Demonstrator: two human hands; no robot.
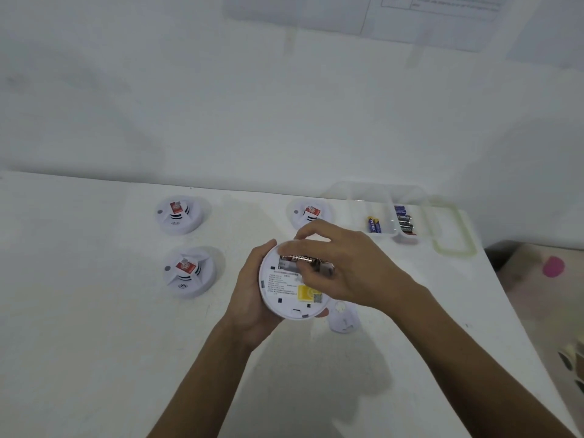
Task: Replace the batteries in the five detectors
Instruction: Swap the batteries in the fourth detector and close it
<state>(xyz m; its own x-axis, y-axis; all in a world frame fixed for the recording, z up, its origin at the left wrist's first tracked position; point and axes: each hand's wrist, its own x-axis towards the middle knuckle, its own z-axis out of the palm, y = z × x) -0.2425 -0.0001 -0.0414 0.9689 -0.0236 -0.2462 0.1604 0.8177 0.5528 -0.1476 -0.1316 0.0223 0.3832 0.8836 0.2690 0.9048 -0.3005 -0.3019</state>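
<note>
I observe the left hand (249, 289) cupped round the rim of an upturned detector (284, 295), held over the tabletop (94, 311). The right hand (350, 270) pinches a battery (298, 259) lying in the open compartment, though blur hides the fingertips. I judge the detector light, rigid and smooth-shelled, best gripped by its rim; the battery is small, hard and slick, best taken mid-body between thumb and finger.
</note>
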